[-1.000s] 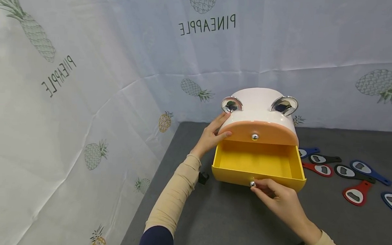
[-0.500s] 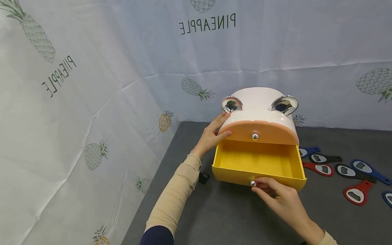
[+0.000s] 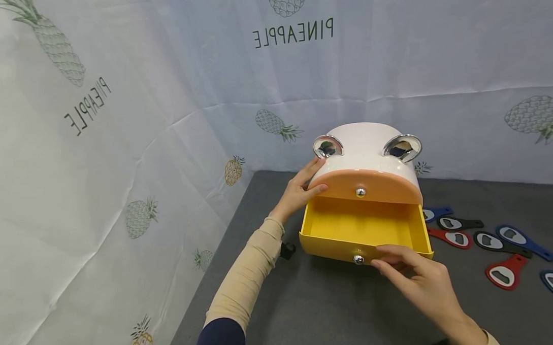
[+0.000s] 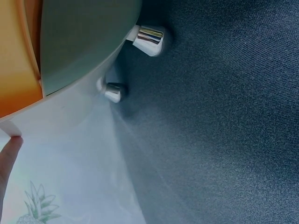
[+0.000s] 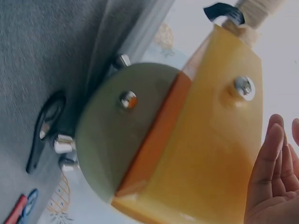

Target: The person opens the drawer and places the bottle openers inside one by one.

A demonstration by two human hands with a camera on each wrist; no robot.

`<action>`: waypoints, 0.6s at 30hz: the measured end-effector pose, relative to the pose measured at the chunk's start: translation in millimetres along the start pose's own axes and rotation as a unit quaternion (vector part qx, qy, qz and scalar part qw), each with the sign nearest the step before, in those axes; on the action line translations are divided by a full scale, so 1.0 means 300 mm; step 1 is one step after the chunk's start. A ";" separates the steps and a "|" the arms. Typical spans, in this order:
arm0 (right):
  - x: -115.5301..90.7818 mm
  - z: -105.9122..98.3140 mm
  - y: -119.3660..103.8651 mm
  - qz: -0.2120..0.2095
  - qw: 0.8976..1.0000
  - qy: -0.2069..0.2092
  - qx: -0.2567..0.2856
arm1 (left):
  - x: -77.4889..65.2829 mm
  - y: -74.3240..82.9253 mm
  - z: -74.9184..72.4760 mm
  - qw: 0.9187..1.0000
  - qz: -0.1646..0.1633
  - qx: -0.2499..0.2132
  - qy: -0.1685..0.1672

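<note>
The yellow drawer (image 3: 326, 249) stands well out from the cabinet (image 3: 364, 137), between an orange front (image 3: 335, 185) above and a green one (image 5: 126, 135) below; its long axis runs left to right across the person, and its front wall and knob (image 3: 358, 259) point toward them. The cabinet faces the same way, which seems to suit pulling from this side. The left hand (image 3: 298, 193) presses straight fingers along the cabinet's side, with the thumb on the orange front, probably to steady the body. The right hand (image 3: 421, 279) holds nothing: its thumb and fingers are parted just beside the knob, and I cannot tell whether a fingertip touches the drawer front. Silver feet (image 5: 64, 143) hold the cabinet off the tabletop (image 3: 335, 311). To its right lie bottle openers (image 3: 514, 262), perhaps set there to leave the drawer room.
</note>
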State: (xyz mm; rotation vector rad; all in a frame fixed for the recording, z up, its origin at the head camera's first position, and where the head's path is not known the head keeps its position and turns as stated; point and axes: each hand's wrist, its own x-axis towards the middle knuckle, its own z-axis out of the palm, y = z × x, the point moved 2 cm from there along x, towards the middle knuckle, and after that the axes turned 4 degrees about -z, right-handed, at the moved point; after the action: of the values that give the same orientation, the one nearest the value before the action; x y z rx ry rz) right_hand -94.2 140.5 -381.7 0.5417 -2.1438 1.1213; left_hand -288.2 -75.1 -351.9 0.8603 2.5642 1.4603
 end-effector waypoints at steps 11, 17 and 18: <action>0.044 -0.180 0.042 0.024 0.998 0.064 -0.016 | 0.031 -0.083 0.021 1.000 0.007 -0.006 0.013; 0.061 -0.260 0.106 0.056 0.992 0.102 -0.043 | 0.033 -0.098 0.022 1.000 0.017 0.002 0.023; 0.063 -0.270 0.116 0.069 0.991 0.106 -0.051 | 0.032 -0.097 0.022 1.000 0.018 0.000 0.024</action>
State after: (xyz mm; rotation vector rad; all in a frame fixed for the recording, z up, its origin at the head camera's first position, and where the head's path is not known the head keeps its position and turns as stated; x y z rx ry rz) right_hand -100.1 226.0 -353.8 0.2191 -2.0628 1.0825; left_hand -306.8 -76.8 -377.1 0.8861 2.5963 1.5073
